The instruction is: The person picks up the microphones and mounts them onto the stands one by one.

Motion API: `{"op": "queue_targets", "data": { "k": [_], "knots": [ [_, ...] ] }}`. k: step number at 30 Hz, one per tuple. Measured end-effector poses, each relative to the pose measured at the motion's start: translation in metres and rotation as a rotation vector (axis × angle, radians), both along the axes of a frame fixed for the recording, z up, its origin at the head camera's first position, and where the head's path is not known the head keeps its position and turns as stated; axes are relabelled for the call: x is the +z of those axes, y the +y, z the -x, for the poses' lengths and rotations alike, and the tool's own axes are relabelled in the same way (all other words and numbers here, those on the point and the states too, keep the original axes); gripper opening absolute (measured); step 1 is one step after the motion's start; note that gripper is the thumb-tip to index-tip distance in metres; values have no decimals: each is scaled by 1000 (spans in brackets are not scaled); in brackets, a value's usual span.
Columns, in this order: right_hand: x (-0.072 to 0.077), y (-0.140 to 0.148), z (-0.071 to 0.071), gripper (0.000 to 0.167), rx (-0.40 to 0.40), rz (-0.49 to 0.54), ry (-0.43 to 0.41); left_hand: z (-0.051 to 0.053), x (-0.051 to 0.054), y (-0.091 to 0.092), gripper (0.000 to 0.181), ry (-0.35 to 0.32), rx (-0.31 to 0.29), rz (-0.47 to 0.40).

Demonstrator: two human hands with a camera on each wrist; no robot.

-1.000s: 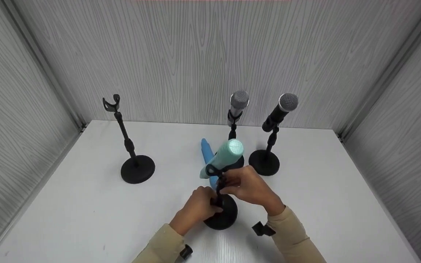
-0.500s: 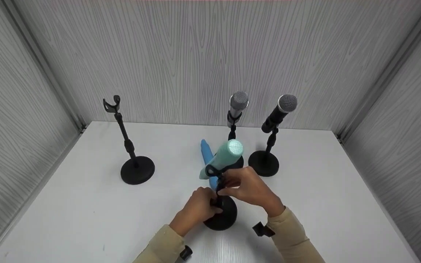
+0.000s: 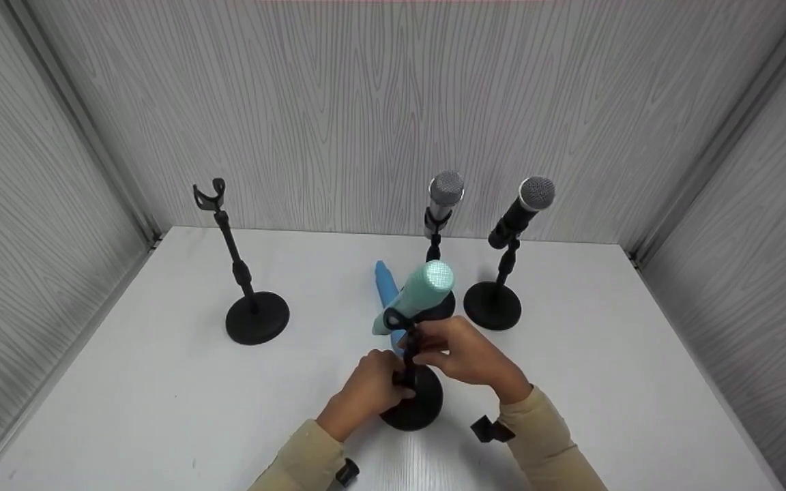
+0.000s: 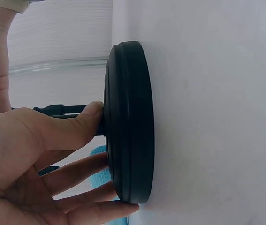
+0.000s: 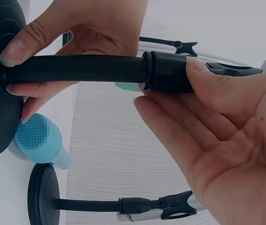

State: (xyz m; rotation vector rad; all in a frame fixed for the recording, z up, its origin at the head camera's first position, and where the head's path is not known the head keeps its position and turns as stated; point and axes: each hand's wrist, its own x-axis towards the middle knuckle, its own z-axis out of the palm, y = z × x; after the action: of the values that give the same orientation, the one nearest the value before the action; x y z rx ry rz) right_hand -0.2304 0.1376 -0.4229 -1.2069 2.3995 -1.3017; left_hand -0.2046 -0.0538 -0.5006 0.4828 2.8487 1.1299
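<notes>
Plainly, grey wood-grain panels (image 3: 338,116) enclose the back and sides of the white table (image 3: 127,409) in front of you. Four black, round-based stands are upright on it: the near stand (image 3: 428,404) between your hands, a left stand (image 3: 256,318) with its forked clip raised, a rear stand (image 3: 433,252) behind the near one, and a right stand (image 3: 493,307). Your left hand (image 3: 371,383) has a narrow grip on the foot of the near stand's stem, while your right hand (image 3: 469,354) pinches the collar higher up. A mint-green microphone (image 3: 419,294) slants in the near stand's clip. The silver microphone (image 3: 445,193) sits on the rear stand, the black microphone (image 3: 520,213) on the right one. A blue microphone (image 3: 385,283) lies on the table, partly hidden.
</notes>
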Motion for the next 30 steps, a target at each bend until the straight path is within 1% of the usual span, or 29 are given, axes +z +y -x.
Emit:
{"op": "queue_targets", "data": {
  "k": [5,9,12,16,22,30],
  "knots": [
    [0,-1,0,23,-21,21,0,-1,0,0,21,-7,5,3],
    [1,-3,-2,21,-71,25,8,0,0,0,23,-7,3,4],
    [3,-6,-5,19,-120,20,22,0,1,0,25,-15,11,8],
    [5,-9,-10,18,-161,11,23,0,-1,0,24,-31,25,7],
    [5,-10,-12,17,-183,14,13,0,-1,0,24,-45,23,8],
    [6,-10,-11,18,-201,21,5,1,0,1,24,-43,28,6]
  ]
}}
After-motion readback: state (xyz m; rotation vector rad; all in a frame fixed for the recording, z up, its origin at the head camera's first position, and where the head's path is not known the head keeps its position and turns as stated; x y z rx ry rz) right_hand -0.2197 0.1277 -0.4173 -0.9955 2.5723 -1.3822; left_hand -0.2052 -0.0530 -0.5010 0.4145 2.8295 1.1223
